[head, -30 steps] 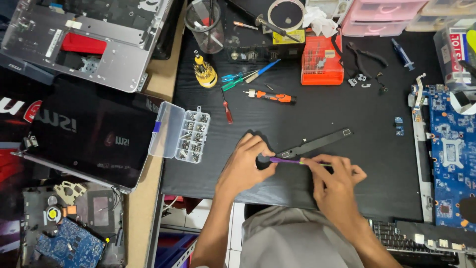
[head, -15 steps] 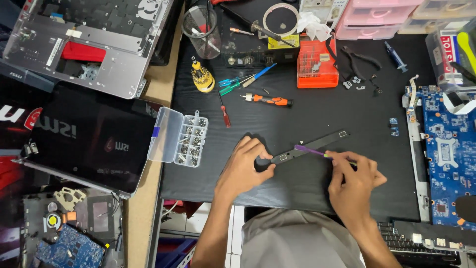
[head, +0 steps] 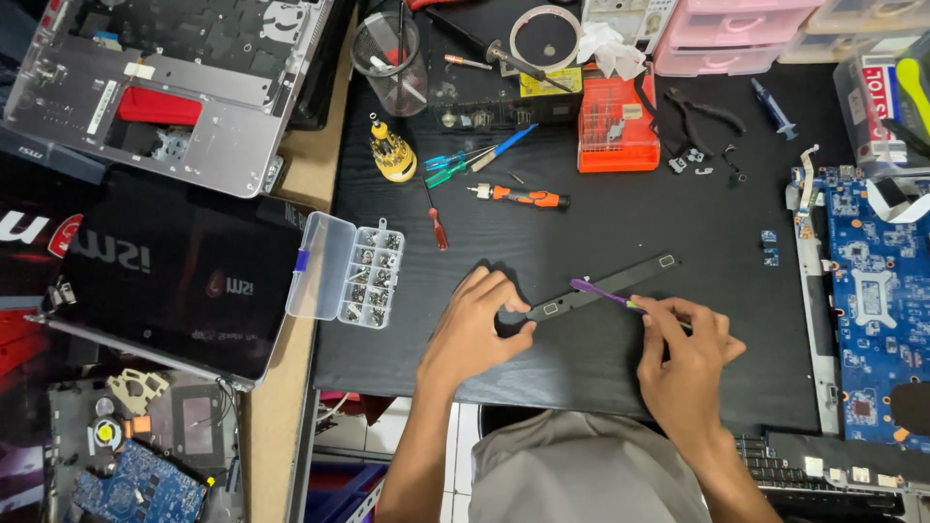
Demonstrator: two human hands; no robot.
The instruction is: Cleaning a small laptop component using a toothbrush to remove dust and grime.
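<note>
Left hand (head: 475, 334) pinches the near-left end of a long dark plastic strip (head: 605, 288), thumb and forefinger grasping it, other fingers curled on the black mat (head: 620, 223). Strip lies flat on the mat, slanting from near the front edge's middle up toward the right, far end with a small rectangular cutout. Right hand (head: 683, 358) has its fingers clenched around a purple pry tool (head: 601, 292); the tool's tip rests on the strip about midway along it.

Just left of the left hand, at the mat's left edge, an open clear screw organizer box (head: 351, 269) with small compartments. Toward the back of the mat: red-handled screwdriver (head: 438, 225), orange-and-black screwdriver (head: 523, 198), blue and green tools (head: 475, 160), yellow bit holder (head: 392, 155), orange parts box (head: 618, 136), clear cup (head: 387, 48) with tools in it, black pliers (head: 702, 111). At the back right corner, pink drawer boxes (head: 722, 34).

Right edge of the mat: blue circuit board (head: 867, 310) in a metal frame. Left of the mat, off it: closed black laptop (head: 174, 266), and behind it an opened silver laptop chassis (head: 165, 87). Near left corner: another small blue board (head: 136, 489). Person's grey shirt (head: 581, 475) shows at the bottom.
</note>
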